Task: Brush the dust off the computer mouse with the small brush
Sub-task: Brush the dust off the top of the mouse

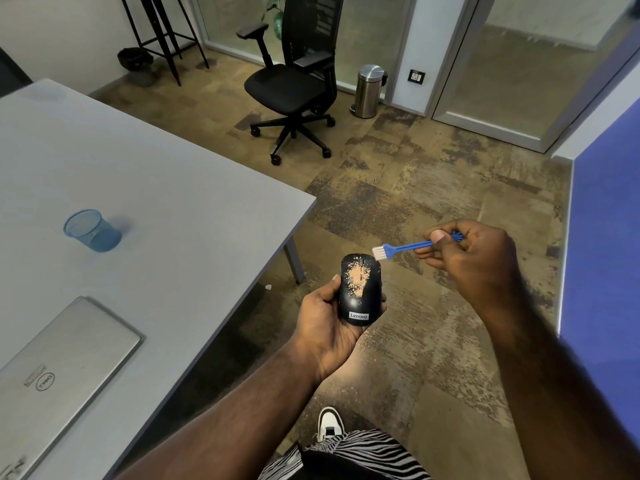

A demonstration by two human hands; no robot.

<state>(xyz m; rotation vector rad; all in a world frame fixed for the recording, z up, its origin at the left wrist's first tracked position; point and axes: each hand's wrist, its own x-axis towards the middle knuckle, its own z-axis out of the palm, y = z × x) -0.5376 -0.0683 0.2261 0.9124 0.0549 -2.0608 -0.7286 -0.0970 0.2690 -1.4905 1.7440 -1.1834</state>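
A black Lenovo computer mouse [360,299] rests in my left hand [327,322], held over the floor beside the table. A patch of tan dust covers its upper half. My right hand [476,258] pinches a small blue brush [403,246] by its handle. The white bristles point left and hover just above the mouse's top right edge; I cannot tell whether they touch it.
A grey table [156,188] stands on the left with a shut silver laptop [59,372] and a blue mesh cup [91,230]. A black office chair [294,84] and a steel bin [369,91] stand farther off. A blue partition [602,271] runs along the right.
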